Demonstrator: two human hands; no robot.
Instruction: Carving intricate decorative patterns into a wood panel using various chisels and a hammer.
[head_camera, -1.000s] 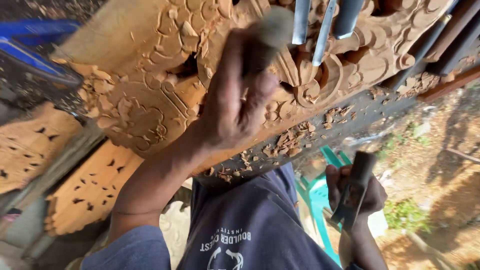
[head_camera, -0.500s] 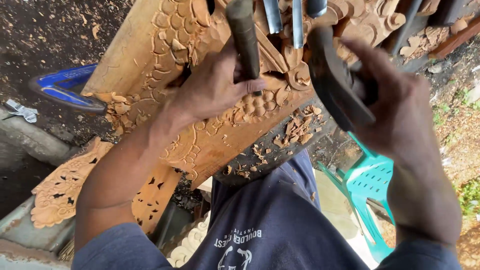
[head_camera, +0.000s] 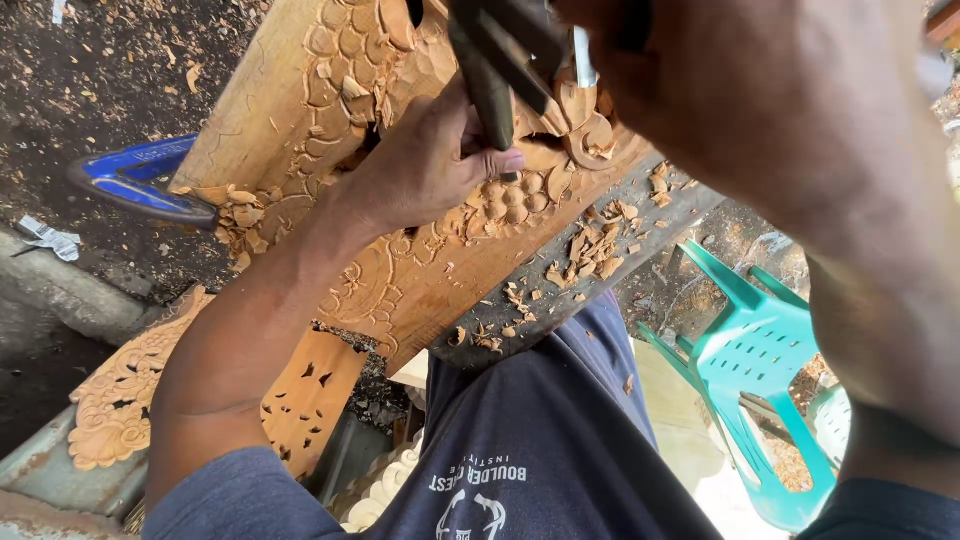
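Observation:
My left hand (head_camera: 430, 160) is wrapped around the dark handle of a chisel (head_camera: 490, 100), whose tip rests on a long carved wooden panel (head_camera: 400, 280) with scale and scroll patterns. My right hand (head_camera: 760, 100) fills the top right, very close to the camera, and grips a dark mallet (head_camera: 520, 40) just above the chisel's top. The mallet's head is partly cut off by the frame edge. Loose wood chips (head_camera: 590, 250) lie along the panel's lower edge.
The panel lies on a dark plank (head_camera: 640, 235) across my lap. A teal plastic chair (head_camera: 760, 370) stands at lower right. A blue object (head_camera: 140, 180) lies on the dirt at left. Pierced carved panels (head_camera: 120, 400) lean at lower left.
My right hand has come up from low at my side with the mallet, over to the chisel's top. My left hand has kept its hold on the chisel against the panel.

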